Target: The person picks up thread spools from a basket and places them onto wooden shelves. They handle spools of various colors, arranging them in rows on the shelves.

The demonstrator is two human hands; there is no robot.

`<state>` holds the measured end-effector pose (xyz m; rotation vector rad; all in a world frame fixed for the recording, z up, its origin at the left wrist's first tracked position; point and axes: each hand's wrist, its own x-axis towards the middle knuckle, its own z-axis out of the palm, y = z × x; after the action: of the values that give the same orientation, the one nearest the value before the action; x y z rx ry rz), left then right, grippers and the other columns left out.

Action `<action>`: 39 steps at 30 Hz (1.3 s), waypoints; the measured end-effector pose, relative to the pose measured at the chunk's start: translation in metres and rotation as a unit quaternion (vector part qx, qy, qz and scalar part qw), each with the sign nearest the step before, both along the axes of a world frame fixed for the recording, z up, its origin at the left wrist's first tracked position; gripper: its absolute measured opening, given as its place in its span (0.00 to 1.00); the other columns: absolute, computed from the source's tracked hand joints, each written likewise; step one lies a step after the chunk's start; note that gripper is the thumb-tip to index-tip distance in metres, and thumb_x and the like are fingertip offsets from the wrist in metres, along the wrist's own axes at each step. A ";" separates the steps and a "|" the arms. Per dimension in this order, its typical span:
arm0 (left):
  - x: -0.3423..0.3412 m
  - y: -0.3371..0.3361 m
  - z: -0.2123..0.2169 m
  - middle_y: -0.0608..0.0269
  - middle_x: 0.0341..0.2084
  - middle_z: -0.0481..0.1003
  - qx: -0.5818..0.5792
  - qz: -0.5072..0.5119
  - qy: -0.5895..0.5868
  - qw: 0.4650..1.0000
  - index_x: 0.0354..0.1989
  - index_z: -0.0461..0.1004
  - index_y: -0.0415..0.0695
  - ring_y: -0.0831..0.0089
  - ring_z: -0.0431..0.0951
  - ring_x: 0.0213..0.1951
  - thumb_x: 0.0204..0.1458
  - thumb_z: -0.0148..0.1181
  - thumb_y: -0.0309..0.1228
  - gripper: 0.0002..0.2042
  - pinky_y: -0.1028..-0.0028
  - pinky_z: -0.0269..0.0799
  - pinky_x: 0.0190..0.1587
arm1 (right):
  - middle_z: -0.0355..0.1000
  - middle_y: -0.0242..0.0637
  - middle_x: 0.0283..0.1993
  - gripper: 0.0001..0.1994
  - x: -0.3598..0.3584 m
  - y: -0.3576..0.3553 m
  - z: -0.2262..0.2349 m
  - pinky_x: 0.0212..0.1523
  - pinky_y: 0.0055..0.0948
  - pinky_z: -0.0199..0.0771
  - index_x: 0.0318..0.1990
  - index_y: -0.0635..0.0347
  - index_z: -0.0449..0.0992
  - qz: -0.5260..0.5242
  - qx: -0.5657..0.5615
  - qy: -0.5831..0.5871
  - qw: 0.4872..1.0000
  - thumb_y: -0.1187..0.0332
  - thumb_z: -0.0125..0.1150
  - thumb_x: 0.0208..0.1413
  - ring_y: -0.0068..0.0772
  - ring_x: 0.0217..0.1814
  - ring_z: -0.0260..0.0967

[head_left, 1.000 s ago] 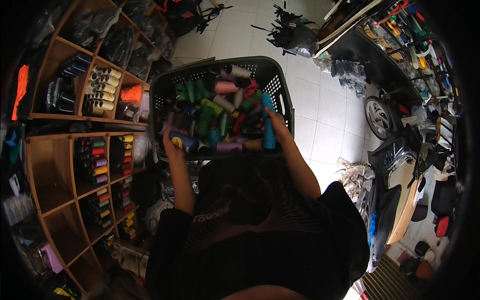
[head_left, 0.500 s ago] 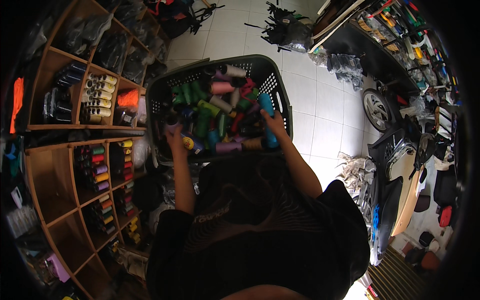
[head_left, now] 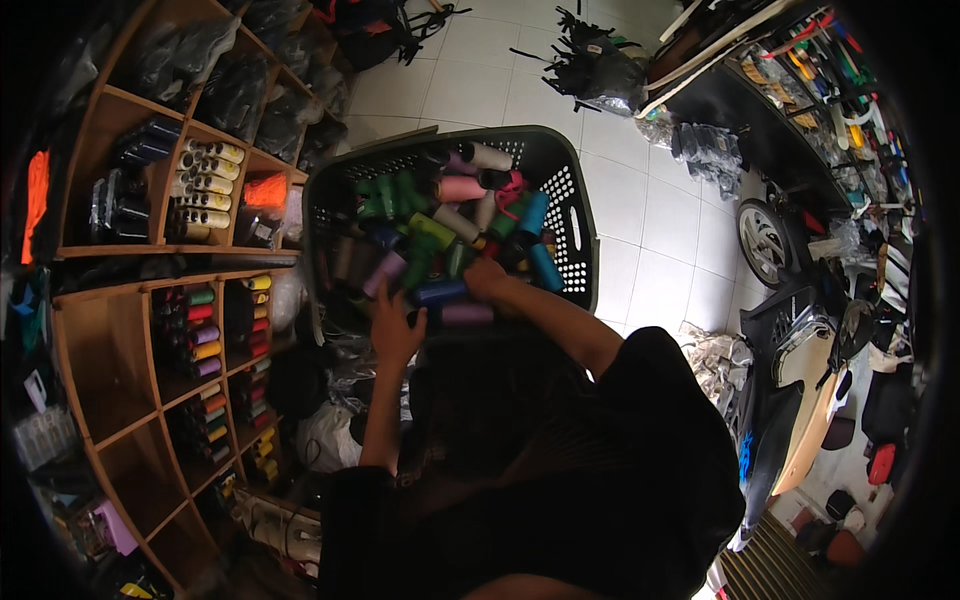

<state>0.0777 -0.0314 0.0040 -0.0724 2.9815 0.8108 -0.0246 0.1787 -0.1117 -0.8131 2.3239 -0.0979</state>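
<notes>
A dark green plastic basket (head_left: 480,136) with perforated sides holds a heap of thread spools in many colours. My left hand (head_left: 397,328) is at its near left part, fingers spread, the fingertips close to a purple spool (head_left: 386,270). Whether they touch it is unclear. My right hand (head_left: 488,281) reaches into the near middle of the heap, its fingers bent down and hidden among the spools. Beside it lie a dark blue spool (head_left: 440,292) and another purple spool (head_left: 467,313). Light blue spools, one of them a turquoise spool (head_left: 545,268), rest along the right side.
On the left stands a wooden shelf (head_left: 105,440) with compartments, some holding cream spools (head_left: 208,187) and coloured spools (head_left: 203,333). Plastic-wrapped bundles (head_left: 705,158) lie on the white tiled floor (head_left: 640,235). A motorcycle (head_left: 800,350) is parked at the right.
My right hand has left the turquoise spool at the right side and moved left into the heap. My left hand has come nearer and right, its fingers now spread. The view has shifted slightly.
</notes>
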 end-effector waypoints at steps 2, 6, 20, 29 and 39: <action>0.000 0.007 0.005 0.50 0.63 0.61 -0.032 0.030 0.021 0.999 0.53 0.70 0.42 0.49 0.72 0.55 0.46 0.64 0.39 0.25 0.57 0.74 0.49 | 0.77 0.36 0.46 0.13 0.002 -0.001 -0.013 0.54 0.42 0.66 0.40 0.55 0.83 0.082 0.041 -0.008 0.996 0.63 0.60 0.49 0.39 0.61 0.63; -0.004 0.010 0.007 0.53 0.57 0.66 -0.025 0.071 -0.004 0.997 0.51 0.71 0.46 0.50 0.76 0.49 0.44 0.62 0.37 0.23 0.58 0.75 0.45 | 0.76 0.34 0.49 0.17 0.018 -0.012 -0.051 0.58 0.37 0.60 0.45 0.54 0.83 0.089 0.079 0.087 0.989 0.58 0.58 0.51 0.35 0.60 0.61; -0.012 0.007 -0.011 0.55 0.30 0.76 -0.008 0.072 -0.012 0.997 0.37 0.73 0.43 0.53 0.78 0.32 0.41 0.58 0.33 0.13 0.57 0.74 0.37 | 0.70 0.41 0.59 0.22 0.026 -0.017 -0.031 0.63 0.46 0.51 0.54 0.57 0.77 -0.032 0.159 0.032 0.986 0.59 0.54 0.52 0.50 0.69 0.52; -0.020 0.004 -0.012 0.54 0.29 0.75 -0.012 0.059 -0.021 0.998 0.33 0.73 0.42 0.52 0.77 0.32 0.41 0.57 0.32 0.11 0.56 0.73 0.36 | 0.69 0.38 0.62 0.23 0.012 -0.021 -0.027 0.66 0.50 0.47 0.59 0.51 0.75 0.054 0.208 0.052 0.975 0.57 0.52 0.57 0.52 0.72 0.48; -0.020 0.006 -0.010 0.55 0.27 0.74 -0.002 0.074 -0.007 0.997 0.31 0.73 0.43 0.54 0.76 0.32 0.40 0.57 0.32 0.10 0.57 0.72 0.38 | 0.71 0.43 0.58 0.22 0.008 -0.029 -0.033 0.63 0.50 0.53 0.56 0.55 0.77 0.058 0.225 0.037 0.972 0.57 0.52 0.58 0.47 0.65 0.58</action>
<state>0.0576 -0.0251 -0.0059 -0.3014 2.9932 0.8133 -0.0169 0.1496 -0.1445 -0.7234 2.2339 0.5008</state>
